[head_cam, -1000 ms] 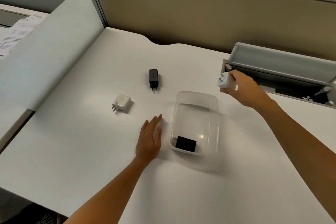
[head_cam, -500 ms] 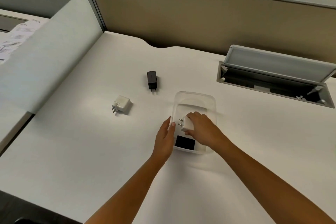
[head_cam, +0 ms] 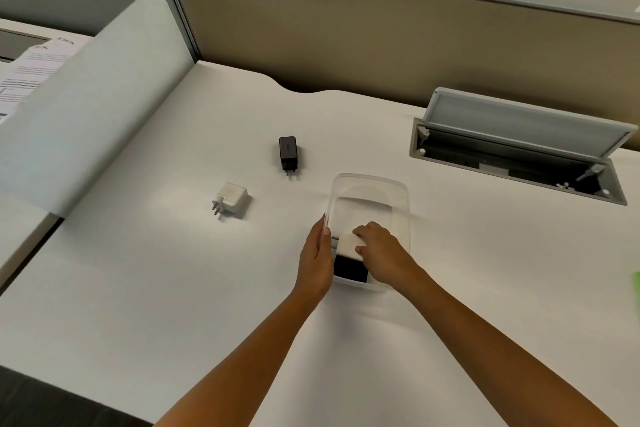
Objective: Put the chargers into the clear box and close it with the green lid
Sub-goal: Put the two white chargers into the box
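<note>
The right hand (head_cam: 379, 253) grips a white charger (head_cam: 347, 244) inside the clear box (head_cam: 370, 184); the left hand (head_cam: 317, 258), fingers straight, presses flat against the box's outer wall.

Clear box (head_cam: 370, 184) open, two chargers inside; white charger (head_cam: 231, 199), black charger (head_cam: 288, 151) outside.

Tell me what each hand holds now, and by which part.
Right hand grips a white charger by its near end; left hand holds nothing.
</note>
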A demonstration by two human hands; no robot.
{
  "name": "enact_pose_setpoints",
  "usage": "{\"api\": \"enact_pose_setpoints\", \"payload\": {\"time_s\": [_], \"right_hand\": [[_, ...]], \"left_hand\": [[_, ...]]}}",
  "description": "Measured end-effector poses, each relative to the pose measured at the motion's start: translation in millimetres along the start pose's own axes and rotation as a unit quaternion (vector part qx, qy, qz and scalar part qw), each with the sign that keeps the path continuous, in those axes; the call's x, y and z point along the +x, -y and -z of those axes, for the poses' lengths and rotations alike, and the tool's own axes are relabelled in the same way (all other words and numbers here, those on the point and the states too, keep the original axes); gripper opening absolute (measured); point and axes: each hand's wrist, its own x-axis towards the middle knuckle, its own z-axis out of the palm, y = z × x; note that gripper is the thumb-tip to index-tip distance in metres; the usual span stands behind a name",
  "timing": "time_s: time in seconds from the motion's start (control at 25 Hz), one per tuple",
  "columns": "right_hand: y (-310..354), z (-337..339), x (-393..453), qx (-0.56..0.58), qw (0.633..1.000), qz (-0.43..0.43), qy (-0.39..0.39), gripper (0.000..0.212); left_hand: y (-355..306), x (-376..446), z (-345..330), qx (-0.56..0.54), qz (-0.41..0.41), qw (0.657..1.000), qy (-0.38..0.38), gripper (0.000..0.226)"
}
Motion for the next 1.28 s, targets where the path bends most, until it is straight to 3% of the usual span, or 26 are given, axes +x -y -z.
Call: {"api": "enact_pose_setpoints", "payload": {"time_s": [0.2, 0.36, 0.52, 0.64, 0.76, 0.92, 1.12, 1.28], "right_hand": [[0.1, 8.0, -1.2, 0.001, 1.000, -0.007, -0.022, 0.042], [11.2, 32.6, 1.4, 0.039, 0.990, 0.028, -0.129, 0.033], [45.5, 51.5, 22.7, 0.078, 0.971, 0.108, -0.200, 0.024], [78.9, 48.8, 50.3, 0.082, 0.969, 0.168, -0.162, 0.025], [110.5, 35.6, 79.4, 0.054, 0.972, 0.206, -0.095, 0.031], [149.4, 13.1, 113.2, -0.023, 0.969, 0.244, 0.010, 0.044], [187.0, -15.7, 148.2, -0.155, 0.928, 0.326, 0.087, 0.069], [195.1, -25.8, 168.1, -0.243, 0.896, 0.365, 0.073, 0.057]], "left_hand": [[3.6, 3.2, 10.1, 0.015, -0.016, 1.000, 0.008, 0.050], [23.9, 13.7, 53.1, 0.113, -0.056, 0.991, -0.045, 0.051], [53.3, 30.3, 114.2, 0.339, -0.111, 0.930, -0.083, 0.048], [63.4, 35.5, 136.5, 0.433, -0.140, 0.885, -0.097, 0.050], [67.6, 36.0, 136.0, 0.473, -0.152, 0.862, -0.102, 0.053], [67.4, 36.9, 133.4, 0.477, -0.156, 0.857, -0.114, 0.054], [65.8, 35.2, 129.5, 0.459, -0.165, 0.864, -0.127, 0.053], [66.1, 36.3, 131.1, 0.458, -0.166, 0.863, -0.132, 0.053]]}}
